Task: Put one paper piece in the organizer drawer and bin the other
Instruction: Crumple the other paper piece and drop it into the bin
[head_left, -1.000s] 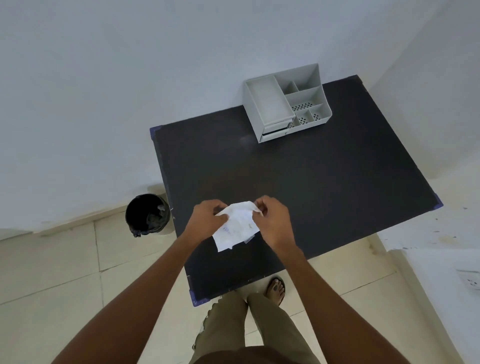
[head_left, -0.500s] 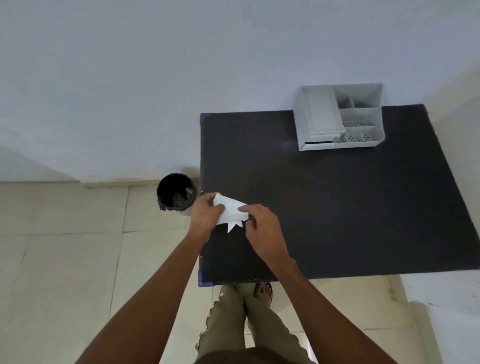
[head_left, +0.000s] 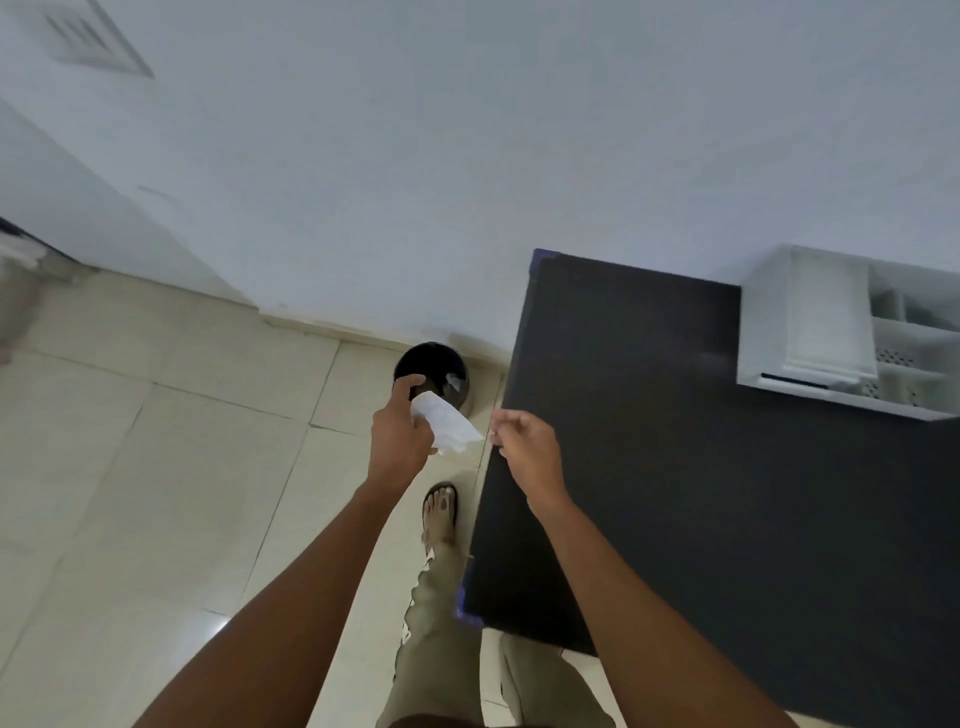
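My left hand (head_left: 399, 442) grips a crumpled white paper piece (head_left: 448, 423) over the floor, just in front of the round black bin (head_left: 431, 370). The paper sticks out to the right of the fist. My right hand (head_left: 524, 448) hovers at the left edge of the black table (head_left: 675, 467), apart from the paper, thumb and fingers pinched together with nothing visible in them. The white organizer (head_left: 826, 332) stands at the table's far right by the wall. Its drawer front (head_left: 795, 380) shows a thin dark gap. No second paper piece is in sight.
The bin stands on the tiled floor (head_left: 182, 467) between the wall and the table's left side. My sandalled foot (head_left: 440, 512) is beside the table edge. A wall vent (head_left: 98, 44) sits at upper left.
Both hands held the paper over the table's front left corner. Now my right hand has let go, my left hand carries the paper left toward the bin, and my view has swung left.
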